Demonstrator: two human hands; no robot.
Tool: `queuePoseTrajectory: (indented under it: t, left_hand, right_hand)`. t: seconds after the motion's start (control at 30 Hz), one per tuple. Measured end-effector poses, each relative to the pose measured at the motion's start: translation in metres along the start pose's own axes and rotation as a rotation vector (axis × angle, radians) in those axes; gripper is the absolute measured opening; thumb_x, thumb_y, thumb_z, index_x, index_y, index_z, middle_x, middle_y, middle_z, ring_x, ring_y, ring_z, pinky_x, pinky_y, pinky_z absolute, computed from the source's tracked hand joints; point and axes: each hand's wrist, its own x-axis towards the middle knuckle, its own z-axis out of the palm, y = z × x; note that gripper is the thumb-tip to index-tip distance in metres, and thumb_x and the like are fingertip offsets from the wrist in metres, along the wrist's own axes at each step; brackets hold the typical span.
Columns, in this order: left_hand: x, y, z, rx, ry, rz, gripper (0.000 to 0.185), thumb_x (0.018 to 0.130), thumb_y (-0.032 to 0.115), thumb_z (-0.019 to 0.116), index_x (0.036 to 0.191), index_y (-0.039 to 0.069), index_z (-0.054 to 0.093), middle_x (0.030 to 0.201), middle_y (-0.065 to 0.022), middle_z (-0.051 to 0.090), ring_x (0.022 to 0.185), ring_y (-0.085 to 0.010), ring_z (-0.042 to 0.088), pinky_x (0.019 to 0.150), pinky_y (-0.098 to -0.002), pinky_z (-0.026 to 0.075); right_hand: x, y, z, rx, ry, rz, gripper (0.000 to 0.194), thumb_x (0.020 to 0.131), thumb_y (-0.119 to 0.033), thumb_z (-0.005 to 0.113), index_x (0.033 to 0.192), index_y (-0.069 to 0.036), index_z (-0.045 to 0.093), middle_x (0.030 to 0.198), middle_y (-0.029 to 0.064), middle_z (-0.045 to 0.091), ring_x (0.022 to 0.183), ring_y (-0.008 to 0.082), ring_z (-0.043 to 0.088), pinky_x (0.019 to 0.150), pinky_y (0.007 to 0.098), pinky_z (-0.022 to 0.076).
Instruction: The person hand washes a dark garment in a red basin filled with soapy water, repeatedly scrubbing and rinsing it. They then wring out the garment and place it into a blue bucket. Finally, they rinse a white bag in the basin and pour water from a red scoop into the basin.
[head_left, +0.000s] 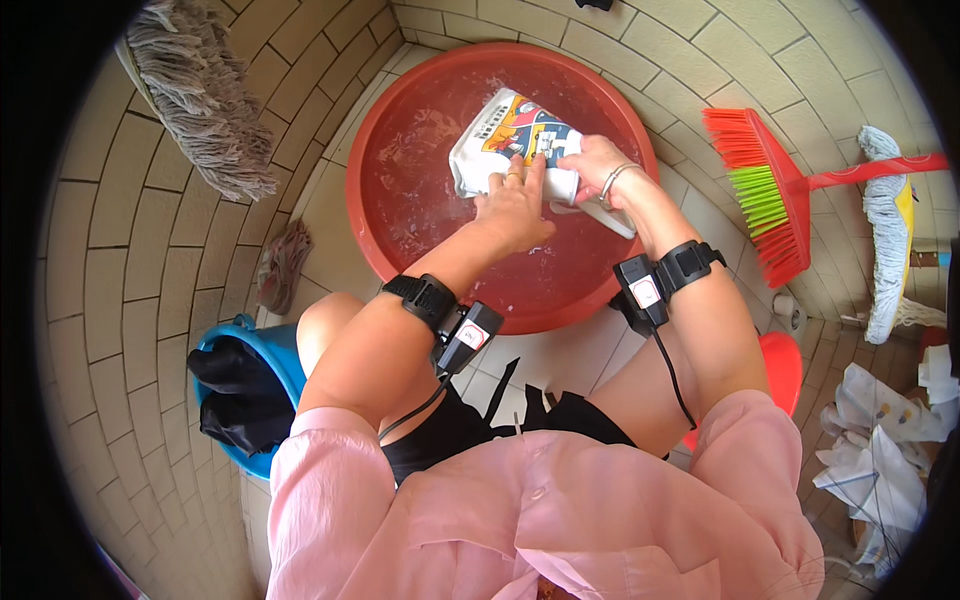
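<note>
A white fabric bag (480, 165) with a colourful printed panel and black writing is held over the red plastic basin (360, 217). My right hand (600, 169), with a bracelet at the wrist, grips the bag's right end. Against the lower front of the bag lie the spread fingers of my left hand (514, 206), one wearing a ring. A white strap (611, 221) hangs below my right hand towards the basin's rim. Patches of foam or shine show on the basin's inside; I cannot tell how much water it holds.
At the left, a blue bucket (277, 345) holds dark cloth (240, 397). A grey mop head (199, 97) hangs on the tiled wall, above a crumpled cloth (285, 266). On the right are a red broom (787, 191), another mop (885, 240) and plastic bags (874, 472).
</note>
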Motion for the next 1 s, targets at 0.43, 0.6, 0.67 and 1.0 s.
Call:
queuePoseTrajectory:
  t: [0.43, 0.6, 0.67, 1.0]
  left_hand:
    - [0.022, -0.061, 0.059, -0.323, -0.264, 0.018, 0.086, 0.074, 0.039, 0.07, 0.139, 0.005, 0.025, 0.122, -0.0245, 0.054, 0.112, -0.0397, 0.054, 0.095, -0.0393, 0.042]
    - [0.021, -0.072, 0.119, -0.191, -0.234, -0.147, 0.103, 0.067, 0.052, 0.072, 0.147, 0.022, 0.015, 0.147, -0.0187, 0.026, 0.131, -0.0464, 0.028, 0.101, -0.0516, 0.036]
    - [0.019, -0.064, 0.148, -0.1, -0.287, -0.253, 0.103, 0.066, 0.053, 0.073, 0.147, 0.028, 0.014, 0.151, -0.0148, 0.015, 0.134, -0.0472, 0.016, 0.1, -0.0581, 0.034]
    - [0.037, -0.074, 0.19, -0.217, -0.372, -0.25, 0.099, 0.065, 0.045, 0.076, 0.145, 0.036, 0.019, 0.153, -0.0106, 0.008, 0.139, -0.044, 0.005, 0.1, -0.0625, 0.031]
  right_hand:
    - [0.028, 0.052, 0.053, -0.475, 0.122, -0.306, 0.053, 0.073, -0.037, 0.068, 0.111, -0.002, 0.056, 0.104, 0.0234, 0.062, 0.101, 0.0377, 0.059, 0.086, 0.0395, 0.047]
    - [0.034, 0.118, 0.078, -0.702, 0.014, 0.028, 0.076, 0.073, -0.053, 0.064, 0.137, -0.02, 0.041, 0.147, 0.0171, 0.026, 0.128, 0.0369, 0.038, 0.104, 0.0455, 0.0345]
    - [0.037, 0.141, 0.091, -0.775, 0.009, 0.125, 0.074, 0.078, -0.054, 0.059, 0.138, -0.015, 0.041, 0.153, 0.0157, 0.011, 0.132, 0.0395, 0.029, 0.104, 0.0527, 0.0313]
    - [0.081, 0.223, 0.127, -0.844, 0.025, 0.028, 0.056, 0.086, -0.05, 0.049, 0.111, -0.001, 0.062, 0.111, 0.0229, 0.061, 0.117, 0.0358, 0.048, 0.097, 0.0437, 0.0388]
